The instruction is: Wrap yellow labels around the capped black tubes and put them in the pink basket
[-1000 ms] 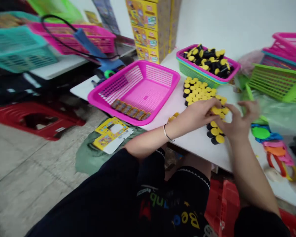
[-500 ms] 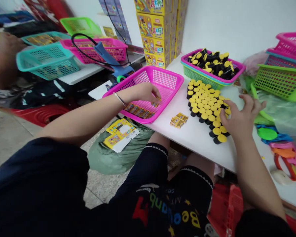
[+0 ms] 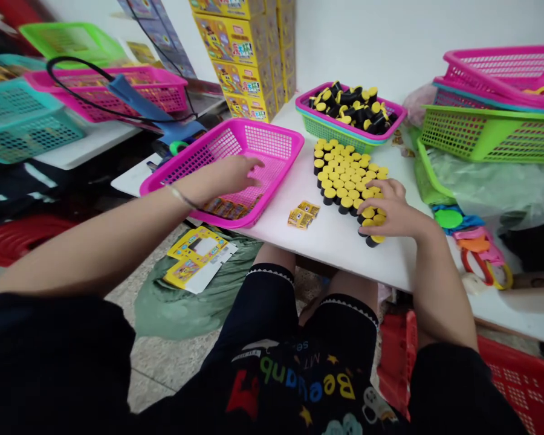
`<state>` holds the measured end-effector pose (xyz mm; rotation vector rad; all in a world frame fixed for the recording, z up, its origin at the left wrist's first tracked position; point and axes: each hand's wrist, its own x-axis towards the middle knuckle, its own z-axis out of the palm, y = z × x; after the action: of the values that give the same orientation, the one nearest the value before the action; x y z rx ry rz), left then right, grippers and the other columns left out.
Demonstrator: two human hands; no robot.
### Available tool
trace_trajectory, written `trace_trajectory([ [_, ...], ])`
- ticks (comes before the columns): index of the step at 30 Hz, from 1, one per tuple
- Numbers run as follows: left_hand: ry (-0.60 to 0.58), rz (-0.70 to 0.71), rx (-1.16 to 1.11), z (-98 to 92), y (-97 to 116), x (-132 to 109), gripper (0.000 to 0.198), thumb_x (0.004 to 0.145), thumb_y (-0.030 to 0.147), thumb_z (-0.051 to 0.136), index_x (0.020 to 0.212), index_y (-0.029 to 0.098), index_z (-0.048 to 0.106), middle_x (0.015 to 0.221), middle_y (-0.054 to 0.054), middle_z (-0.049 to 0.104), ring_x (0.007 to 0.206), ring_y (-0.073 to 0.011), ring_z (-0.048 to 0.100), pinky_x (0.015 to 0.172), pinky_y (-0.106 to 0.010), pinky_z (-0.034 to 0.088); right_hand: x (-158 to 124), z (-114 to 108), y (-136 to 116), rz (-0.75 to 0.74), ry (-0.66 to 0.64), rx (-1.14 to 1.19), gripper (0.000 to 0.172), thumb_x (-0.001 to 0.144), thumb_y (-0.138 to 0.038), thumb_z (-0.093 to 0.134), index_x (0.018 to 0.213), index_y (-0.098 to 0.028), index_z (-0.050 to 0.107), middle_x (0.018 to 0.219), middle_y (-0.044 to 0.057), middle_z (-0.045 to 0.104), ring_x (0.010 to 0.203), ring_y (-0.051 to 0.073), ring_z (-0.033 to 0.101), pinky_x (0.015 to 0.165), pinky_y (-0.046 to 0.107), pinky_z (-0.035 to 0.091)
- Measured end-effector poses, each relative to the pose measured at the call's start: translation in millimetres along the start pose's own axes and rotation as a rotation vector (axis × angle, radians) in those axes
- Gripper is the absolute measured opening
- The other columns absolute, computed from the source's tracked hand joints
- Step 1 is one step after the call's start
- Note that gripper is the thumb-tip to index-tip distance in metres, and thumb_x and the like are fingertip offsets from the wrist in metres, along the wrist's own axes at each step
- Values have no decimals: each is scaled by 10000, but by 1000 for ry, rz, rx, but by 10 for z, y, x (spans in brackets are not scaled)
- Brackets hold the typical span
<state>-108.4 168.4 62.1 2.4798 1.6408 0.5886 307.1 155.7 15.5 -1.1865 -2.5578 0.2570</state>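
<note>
Running far-left to near-right on the desk (image 3: 335, 244), the yellow-capped cylinders (image 3: 342, 172) lie nearer the right hand (image 3: 394, 211), spread over their near-right end, contact unclear. Left hand (image 3: 233, 175): fingers parted, well left, over the pink basket (image 3: 278, 181).

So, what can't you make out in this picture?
Head view:
Some yellow-capped pieces: hidden by the right hand.
Loose cards: print too small.
Packets in the pink basket: blurred.
Turquoise basket: blurred, cut off at left edge.
Yellow boxes: cut off at top edge.
</note>
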Motion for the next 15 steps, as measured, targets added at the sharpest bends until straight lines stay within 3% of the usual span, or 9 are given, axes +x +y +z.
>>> trace_trajectory([
  [2,121,72,146,-86,360,-198,433,977,417,524,1261,114,645,1115,-150,682,927,-229,666,948,-429,528,-36,-48,-21,64,-124,-17,404,649,-495,850,974,-283,740,1493,79,367,1442,482,187,1143,797,125],
  [3,153,152,196,-91,541,-314,414,1022,380,443,1295,125,623,1166,-154,665,967,-217,672,950,-389,536,-44,-66,-38,90,-173,-30,400,652,-470,843,990,-283,739,1505,83,356,1448,494,175,1135,811,110],
  [6,-48,406,159,114,928,-632,371,1061,290,360,1262,146,637,1138,-117,701,982,-172,699,905,-289,565,-40,-93,-82,127,-248,-67,358,662,-359,815,1001,-269,742,1529,94,342,1463,503,161,1141,808,117],
  [8,-170,447,181,402,1001,-769,381,1060,239,349,1273,117,640,1250,-151,695,1158,-203,675,1022,-323,536,-32,-94,-85,116,-241,-72,315,666,-309,800,973,-257,753,1537,92,343,1465,497,168,1158,789,152],
  [11,-226,356,259,832,931,-901,438,1061,274,371,1370,54,589,1465,-213,571,1409,-280,521,1181,-422,425,-23,-92,-62,52,-202,-37,226,692,-302,793,911,-250,775,1531,84,378,1461,487,191,1175,749,227],
  [13,-231,304,293,983,874,-994,491,1062,343,392,1414,45,557,1495,-222,537,1427,-303,502,1195,-445,409,-15,-97,-61,-18,-169,5,186,710,-332,802,881,-260,784,1502,74,440,1458,467,225,1181,712,278],
  [15,-219,305,306,995,866,-1103,478,1056,336,413,1421,64,560,1473,-212,563,1405,-298,529,1189,-437,417,-2,-109,-85,-102,-114,51,176,739,-369,798,887,-276,783,1444,64,526,1441,431,291,1180,676,317],
])
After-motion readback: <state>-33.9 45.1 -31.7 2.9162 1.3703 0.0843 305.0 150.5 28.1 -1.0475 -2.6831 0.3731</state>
